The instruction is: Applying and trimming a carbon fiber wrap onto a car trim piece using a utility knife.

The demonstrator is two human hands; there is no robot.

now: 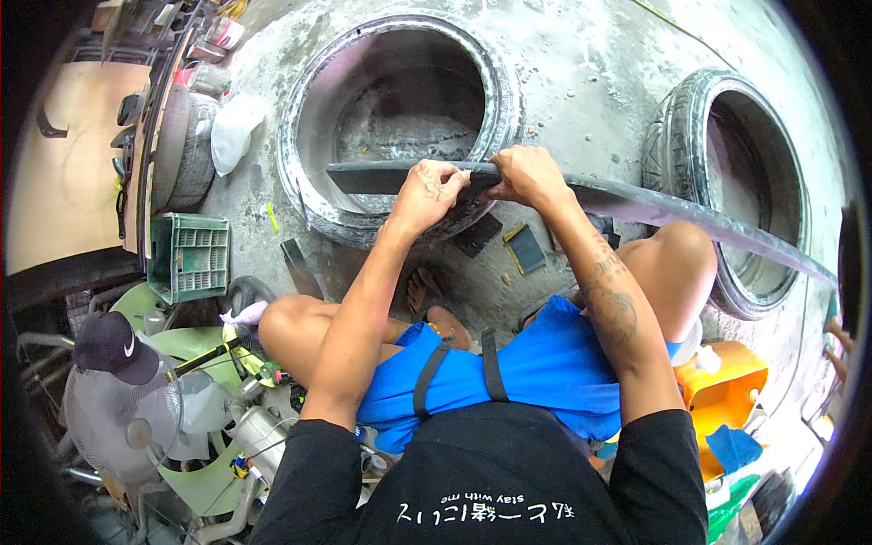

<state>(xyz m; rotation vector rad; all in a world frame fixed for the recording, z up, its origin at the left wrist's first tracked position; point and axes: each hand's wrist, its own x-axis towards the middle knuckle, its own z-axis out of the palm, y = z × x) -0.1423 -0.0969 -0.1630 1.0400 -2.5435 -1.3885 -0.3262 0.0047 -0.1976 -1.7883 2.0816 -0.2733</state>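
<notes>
Dark strip (368,179), one, in closed fingers (451,179) of left hand (429,193) and right hand (529,178), over two large tyres (292,136).

A strip (627,202) crosses over the front tire (502,100) and, seemingly, the right-hand tire (663,150); a crate (200,259) stands left.

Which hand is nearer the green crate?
Left. The left hand, at the dark strip, is right of the green crate; the right hand, on the same strip, is farther right.
</notes>
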